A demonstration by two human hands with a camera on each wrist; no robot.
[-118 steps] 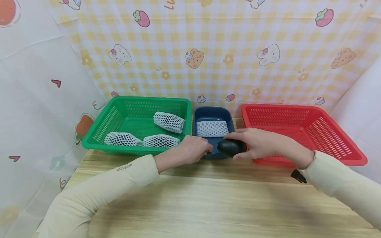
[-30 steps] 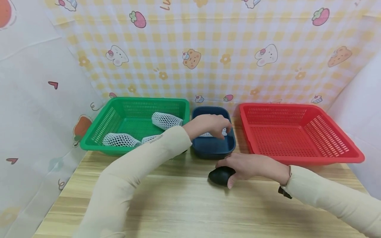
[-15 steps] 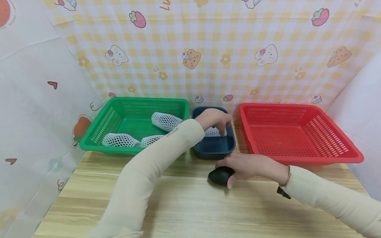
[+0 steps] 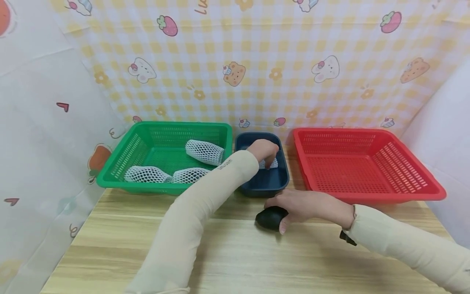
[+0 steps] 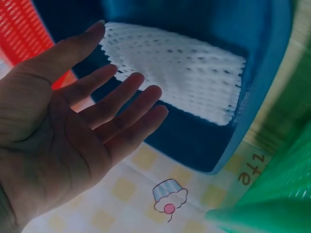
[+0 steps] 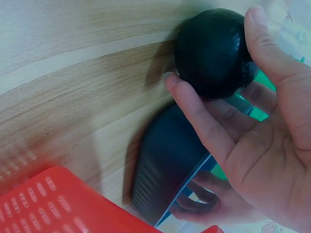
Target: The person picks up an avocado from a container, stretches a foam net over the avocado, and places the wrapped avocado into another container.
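Note:
My left hand (image 4: 265, 150) reaches into a dark blue plastic bin (image 4: 265, 183) between two baskets. In the left wrist view a white foam net sleeve (image 5: 180, 68) lies flat in the bin. The thumb and fingertips are right at its edge, the fingers loosely spread and not closed round it. My right hand (image 4: 302, 207) grips a dark, smooth avocado (image 4: 271, 218) low over the table, in front of the bin. In the right wrist view the thumb and fingers lie round the avocado (image 6: 214, 53); its far end is free.
Left of the bin, a green basket (image 4: 136, 185) contains three bulging net sleeves (image 4: 203, 152), dark showing through the mesh. A red basket (image 4: 367, 198) stands to the right, its rim near my right wrist. Behind them hangs a checked cloth (image 4: 279, 36).
Both hands were at the bin's front earlier. My right hand has brought the avocado toward me, down to the table. My left hand has reached farther into the bin, to the foam net.

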